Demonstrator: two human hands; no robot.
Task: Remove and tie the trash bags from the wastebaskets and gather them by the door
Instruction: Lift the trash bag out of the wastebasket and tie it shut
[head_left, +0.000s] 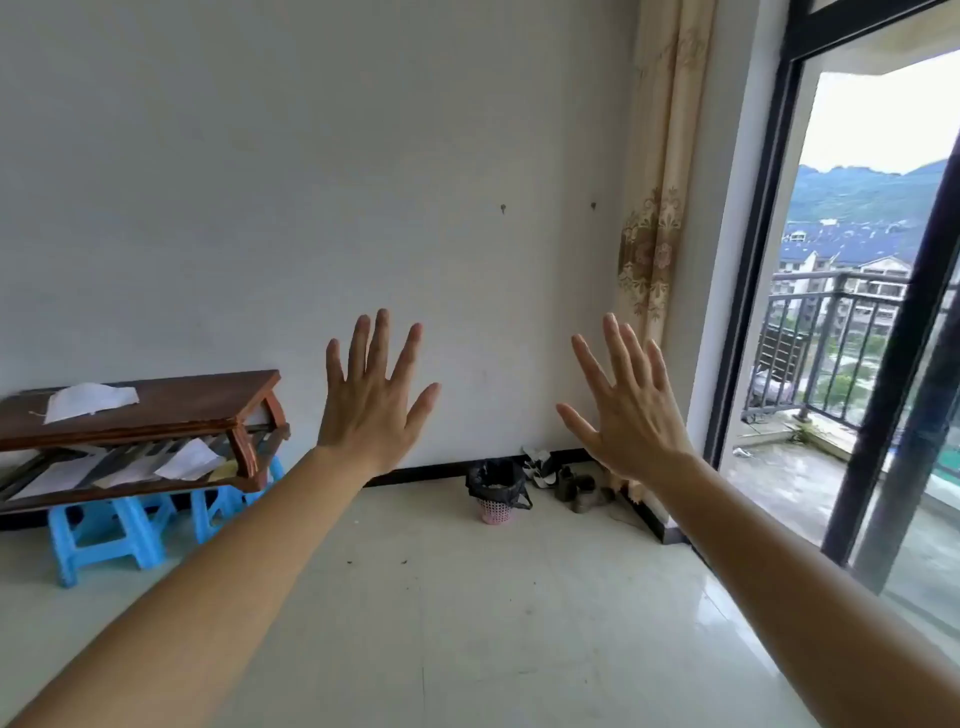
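Note:
A small pink wastebasket (495, 510) stands on the floor against the far wall, lined with a black trash bag (493, 480) whose rim folds over the top. Both my arms stretch out in front of me at chest height. My left hand (371, 400) is raised with fingers spread, holding nothing, left of and well short of the basket. My right hand (631, 410) is also open with fingers apart, to the right of the basket. Neither hand touches anything.
A brown wooden table (156, 410) with papers sits at the left above blue plastic stools (104, 530). Shoes (571, 486) lie in the corner right of the basket. A beige curtain (657, 208) hangs beside an open sliding balcony door (883, 426). The floor is pale tile.

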